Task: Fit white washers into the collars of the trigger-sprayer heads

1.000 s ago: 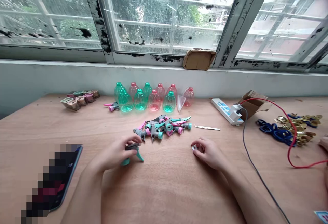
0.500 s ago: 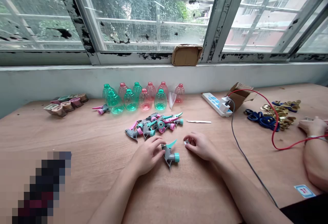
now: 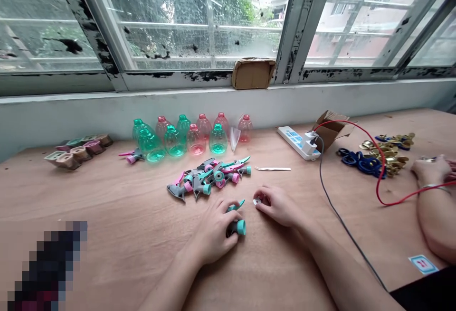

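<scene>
My left hand (image 3: 215, 230) is wrapped over a grey and teal spray trigger head (image 3: 241, 227) on the table, its fingers covering most of the grey body. The teal lever and the ribbed teal cap stick out to the right. Between the thumb and fingertips of my right hand (image 3: 276, 204) is a small whitish disc-like piece (image 3: 257, 201), partly hidden. Beyond both hands lies a pile of spray trigger heads (image 3: 210, 176) in grey, teal and pink. White tweezers (image 3: 272, 168) rest to the right of that pile.
Green and red clear bottles (image 3: 218, 141) stand along the wall. Stacked small containers (image 3: 79, 149) sit far left. To the right are a power strip (image 3: 298, 143), a red cable (image 3: 383, 168), blue and gold scissor-like items (image 3: 363, 163), and another person's arm (image 3: 432, 206).
My left hand has moved from touching the spray trigger head's edge to closing over it. My right hand still pinches the small piece. The whole view has shifted slightly.
</scene>
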A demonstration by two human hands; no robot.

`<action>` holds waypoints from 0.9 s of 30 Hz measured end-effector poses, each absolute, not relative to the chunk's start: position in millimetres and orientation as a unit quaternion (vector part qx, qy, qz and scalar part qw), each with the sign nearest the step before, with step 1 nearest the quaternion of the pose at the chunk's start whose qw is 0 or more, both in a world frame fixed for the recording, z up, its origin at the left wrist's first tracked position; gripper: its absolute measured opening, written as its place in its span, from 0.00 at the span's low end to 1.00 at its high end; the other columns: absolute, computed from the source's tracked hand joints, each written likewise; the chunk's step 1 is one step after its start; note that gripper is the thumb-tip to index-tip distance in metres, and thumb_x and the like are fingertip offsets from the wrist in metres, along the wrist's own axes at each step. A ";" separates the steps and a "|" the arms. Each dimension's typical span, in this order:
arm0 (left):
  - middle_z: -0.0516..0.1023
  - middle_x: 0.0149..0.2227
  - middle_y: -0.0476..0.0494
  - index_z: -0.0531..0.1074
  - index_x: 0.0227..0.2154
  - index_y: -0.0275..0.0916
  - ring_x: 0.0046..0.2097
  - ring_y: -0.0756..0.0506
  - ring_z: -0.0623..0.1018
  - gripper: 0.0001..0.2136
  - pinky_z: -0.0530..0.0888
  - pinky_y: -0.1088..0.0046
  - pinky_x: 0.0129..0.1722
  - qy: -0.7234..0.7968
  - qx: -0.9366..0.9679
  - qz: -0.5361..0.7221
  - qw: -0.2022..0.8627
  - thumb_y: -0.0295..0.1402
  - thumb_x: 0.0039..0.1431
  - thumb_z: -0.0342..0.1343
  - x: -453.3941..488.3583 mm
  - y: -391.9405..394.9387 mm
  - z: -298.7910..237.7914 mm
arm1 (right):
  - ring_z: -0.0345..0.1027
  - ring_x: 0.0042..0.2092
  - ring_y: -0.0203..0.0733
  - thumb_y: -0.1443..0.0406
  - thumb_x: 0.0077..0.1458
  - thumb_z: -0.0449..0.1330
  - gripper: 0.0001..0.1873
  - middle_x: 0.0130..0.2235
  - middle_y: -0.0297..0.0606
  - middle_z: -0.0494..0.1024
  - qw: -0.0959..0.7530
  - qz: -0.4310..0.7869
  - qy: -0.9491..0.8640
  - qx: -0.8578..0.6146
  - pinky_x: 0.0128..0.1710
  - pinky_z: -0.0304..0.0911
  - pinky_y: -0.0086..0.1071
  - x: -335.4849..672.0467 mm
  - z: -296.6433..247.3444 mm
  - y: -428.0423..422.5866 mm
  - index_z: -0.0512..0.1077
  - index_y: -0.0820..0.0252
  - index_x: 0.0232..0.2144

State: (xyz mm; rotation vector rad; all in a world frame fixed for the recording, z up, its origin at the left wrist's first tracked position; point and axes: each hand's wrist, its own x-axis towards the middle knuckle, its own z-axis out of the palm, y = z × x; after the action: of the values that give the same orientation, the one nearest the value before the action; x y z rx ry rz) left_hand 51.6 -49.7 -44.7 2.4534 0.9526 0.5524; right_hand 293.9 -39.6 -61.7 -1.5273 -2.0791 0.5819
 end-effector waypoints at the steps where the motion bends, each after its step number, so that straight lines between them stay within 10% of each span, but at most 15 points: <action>1: 0.67 0.55 0.41 0.74 0.39 0.43 0.57 0.39 0.67 0.14 0.67 0.58 0.56 0.343 0.884 0.212 0.235 0.23 0.48 0.58 51.1 -48.5 -46.2 | 0.66 0.33 0.36 0.67 0.52 0.59 0.06 0.34 0.35 0.72 0.243 0.216 -0.765 -0.556 0.33 0.59 0.29 294.4 -60.6 -40.1 0.74 0.58 0.34; 27: 0.68 0.50 0.42 0.76 0.38 0.44 0.53 0.42 0.70 0.11 0.70 0.67 0.52 0.322 0.866 0.238 0.299 0.25 0.51 0.60 44.6 -45.2 -52.6 | 0.65 0.31 0.37 0.67 0.50 0.59 0.03 0.31 0.34 0.73 0.209 0.245 -0.762 -0.562 0.30 0.58 0.29 292.4 -56.7 -44.9 0.72 0.57 0.30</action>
State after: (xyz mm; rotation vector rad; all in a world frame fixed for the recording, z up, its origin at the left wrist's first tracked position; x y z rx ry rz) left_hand 44.6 -45.2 -52.6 2.3013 0.8550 0.6318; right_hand 292.4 -44.9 -56.7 -1.5635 -2.1190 0.6817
